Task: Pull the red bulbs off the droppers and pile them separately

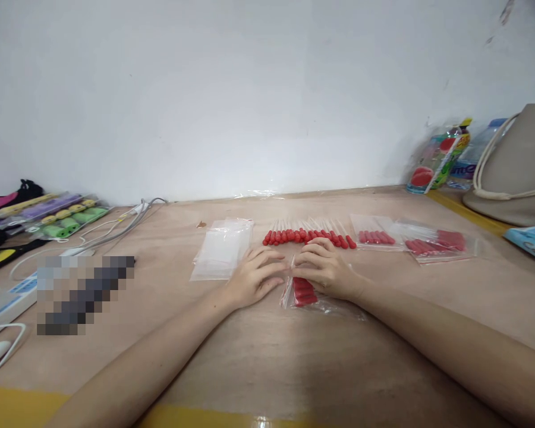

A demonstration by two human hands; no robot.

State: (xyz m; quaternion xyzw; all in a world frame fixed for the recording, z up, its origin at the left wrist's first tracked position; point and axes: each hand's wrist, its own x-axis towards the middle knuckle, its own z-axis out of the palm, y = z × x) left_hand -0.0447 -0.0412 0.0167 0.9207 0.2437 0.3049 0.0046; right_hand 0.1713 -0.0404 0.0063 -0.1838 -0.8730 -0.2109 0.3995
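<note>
A clear zip bag (304, 292) with red-tipped sticks inside lies on the table in front of me. My right hand (330, 270) rests over its upper right part, fingers stretched out to the left and the thumb hidden. From the other side my left hand (256, 278) reaches to the bag's left edge, its fingers and thumb apart. The fingertips of both hands nearly meet there; whether they touch the plastic is hard to see. Just behind the hands, loose sticks with red tips (294, 236) lie in a row, white ends pointing to the wall.
Flat clear bags (223, 246) are stacked left of the row. Filled bags (377, 236) lie to its right, others overlapping (441, 242). At left are a power strip (13, 306), cables (129, 229) and packaged rolls (66, 217). Bottles (434, 157) and a beige bag (517, 160) stand right.
</note>
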